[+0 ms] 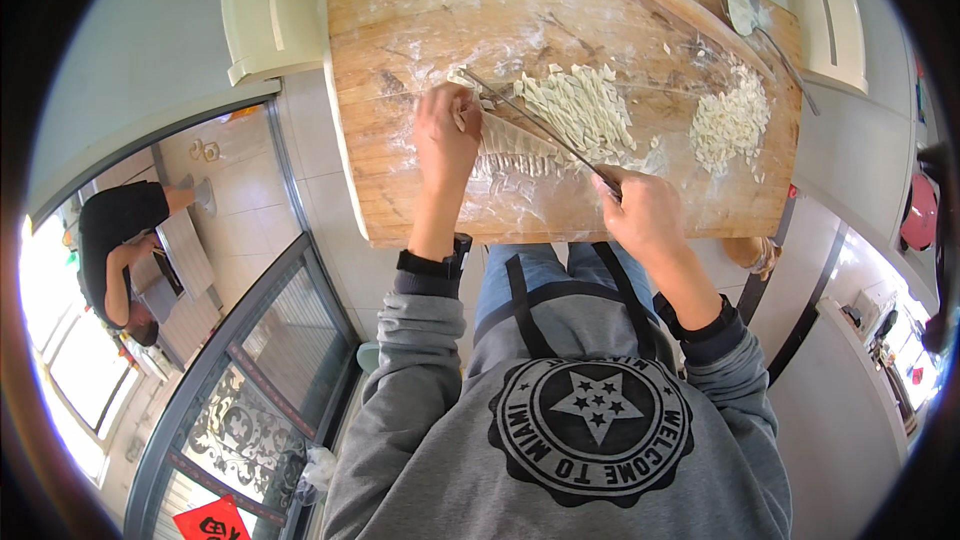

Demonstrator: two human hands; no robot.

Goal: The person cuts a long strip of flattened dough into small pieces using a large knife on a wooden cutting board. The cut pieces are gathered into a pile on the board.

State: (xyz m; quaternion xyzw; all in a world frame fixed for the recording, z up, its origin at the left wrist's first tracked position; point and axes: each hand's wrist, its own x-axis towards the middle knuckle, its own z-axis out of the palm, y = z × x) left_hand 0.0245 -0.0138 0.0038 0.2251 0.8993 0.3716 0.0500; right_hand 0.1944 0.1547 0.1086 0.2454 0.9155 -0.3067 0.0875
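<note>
My right hand (646, 211) grips the handle of a long kitchen knife (536, 120). The blade is seen nearly edge-on and slants up and left across the board. Under the blade lies a folded, floured sheet of dough (517, 148), its lower edge ridged in layers. My left hand (448, 131) rests on the left end of this sheet with curled fingers, near the knife's far end; the fingertips are partly hidden. Beyond the blade spreads a pile of cut dough pieces (581, 106). A few more pieces (459, 76) lie above my left hand.
A large floured wooden board (397, 22) bears everything. At its right is a heap of smaller dough bits (729, 124). Along the far right lie a long wooden rolling pin (675, 4) and a metal ladle (742, 4) holding flour. Another person (124, 240) bends over beyond the doorway at left.
</note>
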